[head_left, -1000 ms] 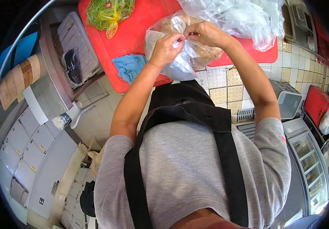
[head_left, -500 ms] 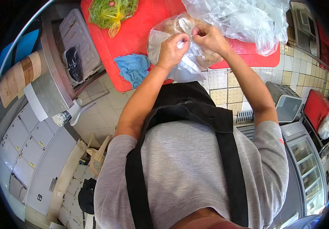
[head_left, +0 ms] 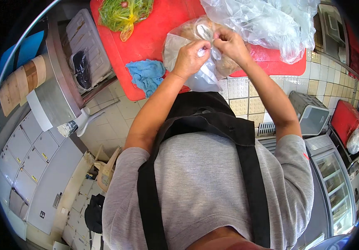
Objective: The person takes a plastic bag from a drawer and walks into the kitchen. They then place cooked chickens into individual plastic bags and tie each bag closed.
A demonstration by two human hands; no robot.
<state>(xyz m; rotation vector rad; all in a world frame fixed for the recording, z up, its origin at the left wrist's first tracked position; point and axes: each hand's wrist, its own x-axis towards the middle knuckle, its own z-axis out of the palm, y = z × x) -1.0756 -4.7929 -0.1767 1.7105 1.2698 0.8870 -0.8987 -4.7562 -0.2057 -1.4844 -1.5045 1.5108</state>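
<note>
On the red table (head_left: 117, 54) lies a clear plastic bag (head_left: 174, 52) with something light brown inside. My left hand (head_left: 193, 58) is closed, pinching a white gathered part of the bag. Close beside it, my right hand (head_left: 231, 45) is closed too, its fingertips gripping the bag's twisted neck. The bag's contents are partly hidden by the plastic and my hands. A crumpled blue cloth (head_left: 147, 76) lies left of the bag, near the table's front edge.
A tied bag of green vegetables (head_left: 125, 14) lies at the table's far left. Loose clear plastic sheeting (head_left: 267, 25) covers the back right. A grey crate (head_left: 310, 112) stands on the tiled floor to the right, with a glass-fronted cabinet (head_left: 335, 183) nearer me.
My hands have shifted slightly, both still on the bag's gathered plastic. The whole view has moved a little, with the table items appearing slightly farther right.
</note>
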